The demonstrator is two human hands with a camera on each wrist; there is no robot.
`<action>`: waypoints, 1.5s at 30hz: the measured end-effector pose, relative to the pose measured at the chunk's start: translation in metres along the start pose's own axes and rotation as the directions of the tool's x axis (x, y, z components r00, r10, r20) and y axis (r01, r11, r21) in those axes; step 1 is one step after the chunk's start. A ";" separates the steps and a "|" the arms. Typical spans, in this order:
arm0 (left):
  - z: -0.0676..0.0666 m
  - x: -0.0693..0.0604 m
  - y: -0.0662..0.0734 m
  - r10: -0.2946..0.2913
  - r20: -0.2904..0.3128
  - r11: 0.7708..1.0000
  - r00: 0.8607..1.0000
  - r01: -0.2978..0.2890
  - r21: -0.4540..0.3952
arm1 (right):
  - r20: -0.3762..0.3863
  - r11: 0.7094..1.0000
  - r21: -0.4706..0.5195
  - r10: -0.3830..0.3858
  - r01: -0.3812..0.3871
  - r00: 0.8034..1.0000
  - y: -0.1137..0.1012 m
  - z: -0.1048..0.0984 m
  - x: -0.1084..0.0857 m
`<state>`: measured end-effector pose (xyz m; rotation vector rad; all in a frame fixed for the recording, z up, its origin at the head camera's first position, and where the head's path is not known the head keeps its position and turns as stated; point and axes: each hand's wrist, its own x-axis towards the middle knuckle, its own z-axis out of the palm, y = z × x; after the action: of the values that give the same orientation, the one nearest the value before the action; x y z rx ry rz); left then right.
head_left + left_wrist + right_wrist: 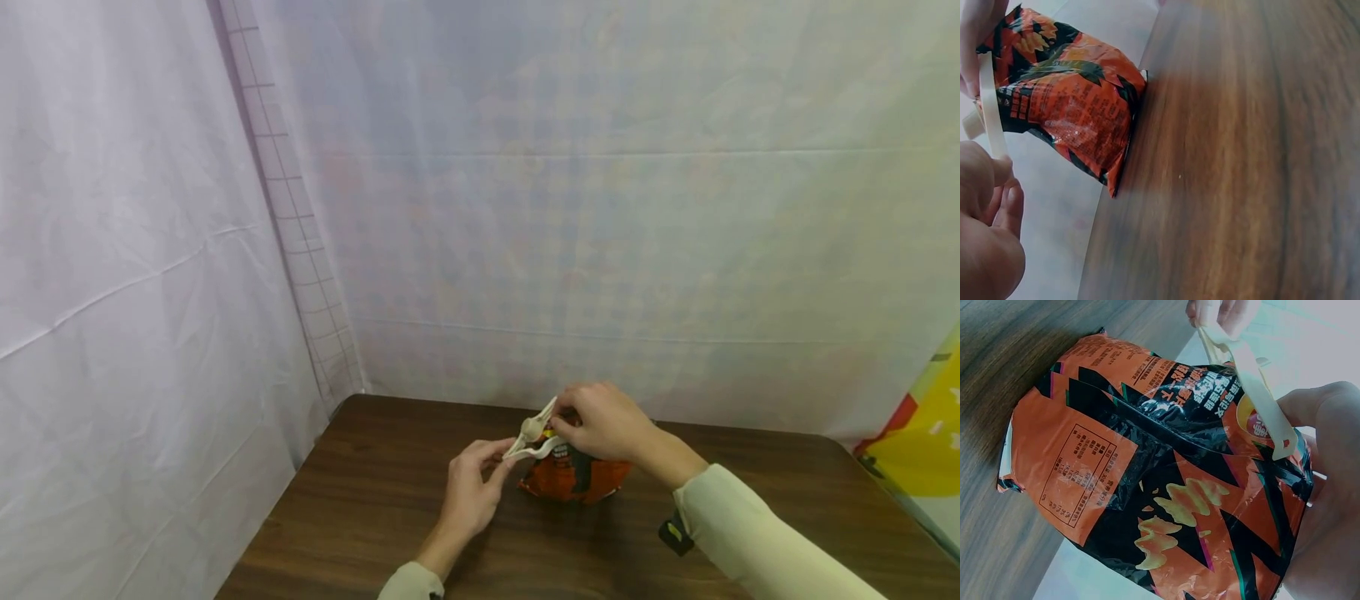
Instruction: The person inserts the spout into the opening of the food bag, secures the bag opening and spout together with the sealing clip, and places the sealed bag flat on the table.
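A cream plastic bag clip [532, 429] with a round cap has its two arms spread apart at the top of an orange and black chip bag [573, 479]. My left hand [474, 483] pinches the end where the arms meet. At the other end, my right hand [607, 421] grips the bag's top edge together with one clip arm. The front clip arm [1257, 390] lies across the bag's printed face in the right wrist view, its holed tip loose. The bag [1079, 100] stands on the table in the left wrist view. My right fingers are partly hidden behind it.
The brown wood-grain table [360, 517] runs back to a white curtain [562, 250]. Another white curtain [135, 275] hangs along the left side. At the far right is a yellow and red printed cloth [922, 433] beside the table edge.
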<state>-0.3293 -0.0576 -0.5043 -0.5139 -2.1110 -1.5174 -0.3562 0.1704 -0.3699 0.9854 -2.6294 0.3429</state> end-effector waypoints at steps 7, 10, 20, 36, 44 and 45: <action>0.004 0.001 0.004 -0.027 -0.001 1.000 1.000 0.027 -0.007 | -0.014 1.000 -0.001 -0.022 0.022 1.000 0.000 0.000 -0.001; 0.005 0.001 0.005 -0.051 0.001 0.999 0.999 0.051 -0.010 | -0.019 1.000 0.001 -0.022 0.022 1.000 -0.001 0.000 -0.001; 0.007 0.000 0.005 -0.075 -0.001 0.997 0.997 0.075 -0.019 | -0.032 1.000 0.013 -0.023 0.023 0.999 0.000 0.000 -0.002; 0.009 -0.002 0.004 -0.077 -0.018 0.996 0.997 0.076 -0.044 | -0.039 0.999 0.029 -0.032 0.033 0.999 0.003 0.000 -0.003; 0.007 -0.002 0.003 -0.080 -0.014 0.996 0.997 0.079 -0.051 | -0.024 0.995 0.094 -0.031 0.033 0.999 0.003 -0.004 -0.003; 0.007 -0.002 0.002 -0.080 -0.013 0.996 0.997 0.079 -0.053 | -0.023 0.995 0.094 -0.028 0.030 0.999 0.003 -0.004 -0.003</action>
<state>-0.3280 -0.0498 -0.5056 -0.4405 -2.1078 -1.6189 -0.3554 0.1759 -0.3681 1.0422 -2.5979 0.4727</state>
